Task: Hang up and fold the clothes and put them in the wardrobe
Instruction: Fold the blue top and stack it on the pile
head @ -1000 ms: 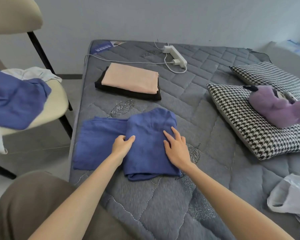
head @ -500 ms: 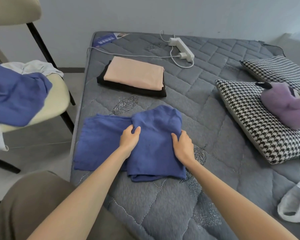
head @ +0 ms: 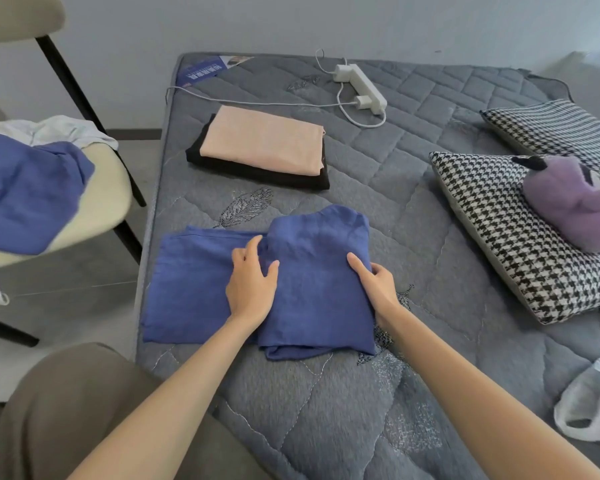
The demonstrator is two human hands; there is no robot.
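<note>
A blue garment (head: 312, 258) lies near the front of the grey mattress (head: 413, 209). Its right half is doubled over and its left half lies flat as a single layer. My left hand (head: 252, 282) rests on the line where the fold meets the flat part, fingers loosely bent and thumb out on the folded side. My right hand (head: 378, 285) grips the right edge of the folded part, thumb on top and fingers curled at the edge. A folded peach garment (head: 264, 143) sits on a folded black one (head: 257, 173) further back.
A beige chair (head: 101, 188) to the left carries another blue garment (head: 25, 188) and a white one (head: 59, 131). A white power strip (head: 361, 86) with its cable lies at the back. Two houndstooth pillows (head: 492, 237), a purple plush (head: 575, 206) and a plastic bag (head: 593, 403) fill the right side.
My right hand slid from flat on top of the fold to its right edge and curled there. My left hand loosened from a pinch at the fold line and spread out.
</note>
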